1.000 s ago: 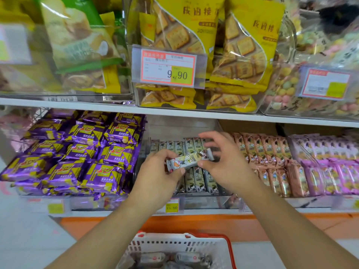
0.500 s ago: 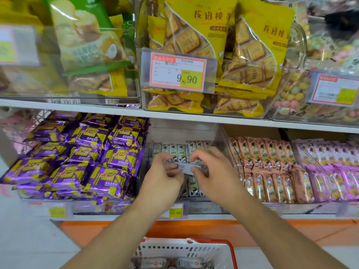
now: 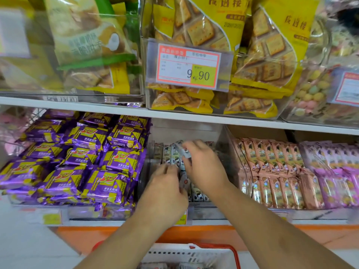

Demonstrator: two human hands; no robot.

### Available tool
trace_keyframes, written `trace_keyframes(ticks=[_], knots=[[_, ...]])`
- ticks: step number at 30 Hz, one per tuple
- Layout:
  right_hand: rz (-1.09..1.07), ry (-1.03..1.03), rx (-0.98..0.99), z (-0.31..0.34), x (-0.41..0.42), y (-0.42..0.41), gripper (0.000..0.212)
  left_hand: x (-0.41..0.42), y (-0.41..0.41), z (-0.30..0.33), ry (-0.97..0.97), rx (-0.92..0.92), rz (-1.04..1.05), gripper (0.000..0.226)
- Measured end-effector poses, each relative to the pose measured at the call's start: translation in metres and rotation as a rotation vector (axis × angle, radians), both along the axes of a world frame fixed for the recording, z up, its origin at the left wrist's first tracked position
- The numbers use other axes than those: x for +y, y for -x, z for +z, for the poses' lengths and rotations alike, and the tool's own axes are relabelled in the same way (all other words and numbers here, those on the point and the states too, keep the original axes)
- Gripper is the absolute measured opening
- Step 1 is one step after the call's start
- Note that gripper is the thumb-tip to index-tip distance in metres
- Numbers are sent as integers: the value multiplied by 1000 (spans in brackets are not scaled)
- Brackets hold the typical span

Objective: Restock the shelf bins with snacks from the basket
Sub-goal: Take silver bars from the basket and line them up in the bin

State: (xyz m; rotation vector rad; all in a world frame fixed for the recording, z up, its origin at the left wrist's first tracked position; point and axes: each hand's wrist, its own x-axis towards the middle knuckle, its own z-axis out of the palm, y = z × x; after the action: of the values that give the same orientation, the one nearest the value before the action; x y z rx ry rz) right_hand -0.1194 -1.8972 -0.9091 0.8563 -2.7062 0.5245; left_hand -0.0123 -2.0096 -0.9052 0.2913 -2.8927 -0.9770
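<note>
My right hand (image 3: 206, 167) reaches into the clear middle bin (image 3: 226, 152) on the lower shelf and pinches a small white snack bar (image 3: 180, 149) above the rows of like bars (image 3: 166, 155) standing there. My left hand (image 3: 165, 191) is lower at the bin's front, its fingers curled against the packets. Motion blur hides whether it grips one. The white basket (image 3: 194, 254) with a red handle sits at the bottom edge, and a few wrapped snacks (image 3: 165, 266) lie in it.
Purple-and-yellow packs (image 3: 81, 156) fill the bin to the left. Pink bars (image 3: 272, 171) and lilac bars (image 3: 334, 171) fill bins to the right. The upper shelf holds yellow cracker bags (image 3: 204, 26) behind a 9.90 price tag (image 3: 188, 66).
Both hands held one bar level over the bin. Now the right hand has carried it deeper and tilted it, while the left hand has dropped toward the bin's front.
</note>
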Motion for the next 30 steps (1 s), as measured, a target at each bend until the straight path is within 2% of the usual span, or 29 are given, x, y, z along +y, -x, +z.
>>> trace_keyframes(ticks=[4,7,12,15,17,19,21,24,26,30], knots=[[-40,-229,-62,-11,-10,18,53,7,1,-5,198,-162,-27,48],[-48,-266,-106,-11,-10,21,49,7,2,-4,246,-208,-42,53],[-86,-254,-68,-7,-3,11,45,6,4,-3,250,-233,-44,48],[14,-196,-194,1,12,0,62,6,5,-3,238,-266,-31,48],[146,-264,-286,2,22,-9,67,5,6,-3,223,-278,-42,49],[184,-330,-327,0,30,-13,62,4,7,-3,207,-270,-46,49],[164,-315,-310,1,36,-11,44,3,6,-3,187,-242,-42,47],[145,-137,-415,17,44,-10,25,1,4,-3,143,-126,-39,40],[101,46,-567,29,49,-14,23,0,3,-2,96,-47,-30,37],[22,337,-588,39,53,-19,19,0,4,2,-110,41,-19,49]])
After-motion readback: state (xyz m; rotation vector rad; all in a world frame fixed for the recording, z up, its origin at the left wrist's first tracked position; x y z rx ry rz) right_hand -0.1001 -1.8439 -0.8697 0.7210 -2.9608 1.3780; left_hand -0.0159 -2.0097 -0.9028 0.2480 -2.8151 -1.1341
